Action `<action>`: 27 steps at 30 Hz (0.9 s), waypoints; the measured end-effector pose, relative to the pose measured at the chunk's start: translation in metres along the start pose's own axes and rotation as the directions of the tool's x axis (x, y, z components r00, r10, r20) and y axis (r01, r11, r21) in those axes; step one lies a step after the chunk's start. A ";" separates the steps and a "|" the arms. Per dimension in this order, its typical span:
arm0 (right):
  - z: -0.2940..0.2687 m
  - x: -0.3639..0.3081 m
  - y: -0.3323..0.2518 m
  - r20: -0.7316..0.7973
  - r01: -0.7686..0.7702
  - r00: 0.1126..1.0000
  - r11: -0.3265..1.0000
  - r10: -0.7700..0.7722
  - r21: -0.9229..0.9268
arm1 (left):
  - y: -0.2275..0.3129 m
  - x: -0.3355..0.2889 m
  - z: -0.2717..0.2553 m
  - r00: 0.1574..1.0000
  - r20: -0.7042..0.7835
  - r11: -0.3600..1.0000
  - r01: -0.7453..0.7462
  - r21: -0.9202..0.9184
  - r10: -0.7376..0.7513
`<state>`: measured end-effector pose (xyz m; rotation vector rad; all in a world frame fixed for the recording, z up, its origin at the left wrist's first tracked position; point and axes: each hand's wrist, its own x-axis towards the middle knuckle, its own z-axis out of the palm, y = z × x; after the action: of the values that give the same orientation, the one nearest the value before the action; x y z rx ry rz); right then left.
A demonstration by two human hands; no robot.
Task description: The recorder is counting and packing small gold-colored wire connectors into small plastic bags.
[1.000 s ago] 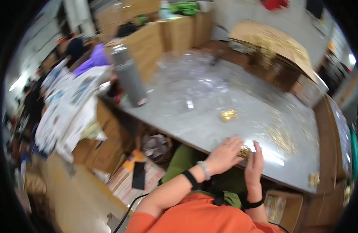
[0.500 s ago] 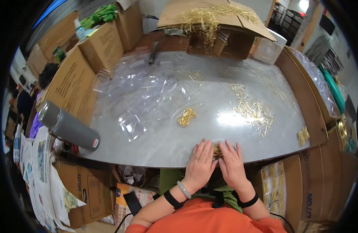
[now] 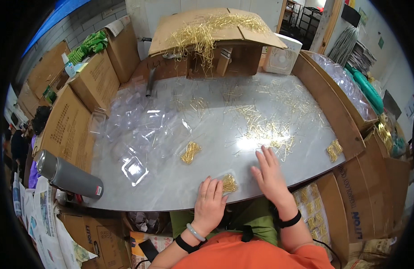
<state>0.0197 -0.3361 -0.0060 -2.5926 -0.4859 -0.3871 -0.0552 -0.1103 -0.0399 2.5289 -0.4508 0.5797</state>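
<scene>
A small bundle of gold wire hooks lies in a shallow clear plastic tray near the table's front edge. Against the left side of that tray rests my left hand, its fingers stretched out and close together, the tips by the wires. My right hand is raised off to the right, fingers apart and holding nothing. Just beyond its fingertips spreads a loose heap of gold wire hooks. Farther left sits another gold bundle, and a third gold bundle lies by the right edge.
Clear plastic trays are scattered over the table's left side. A grey flask stands at the left edge. At the back, a cardboard box carries more gold wire beside a white fan. Cardboard walls border the table.
My right hand has lifted off the near bundle and moved right and forward to the loose heap. My left hand stays beside the bundle, which is now uncovered. The view has shifted.
</scene>
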 end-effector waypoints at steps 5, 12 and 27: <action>0.008 0.001 0.031 0.062 0.017 0.998 0.983 -0.006 -0.180 | -0.014 0.016 -0.009 1.000 0.006 0.996 0.022 0.082 -0.022; 0.014 -0.011 0.013 -0.118 0.028 0.993 0.999 -0.023 0.046 | -0.041 0.014 -0.017 0.998 0.027 0.997 0.060 0.043 -0.061; 0.031 -0.002 0.004 0.059 0.184 0.980 0.981 -0.188 0.067 | -0.036 0.014 -0.019 0.991 0.030 0.992 0.130 0.002 -0.130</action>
<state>0.0254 -0.3245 -0.0339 -2.5147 -0.7550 -0.3445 -0.0343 -0.0733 -0.0330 2.5468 -0.2936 0.4934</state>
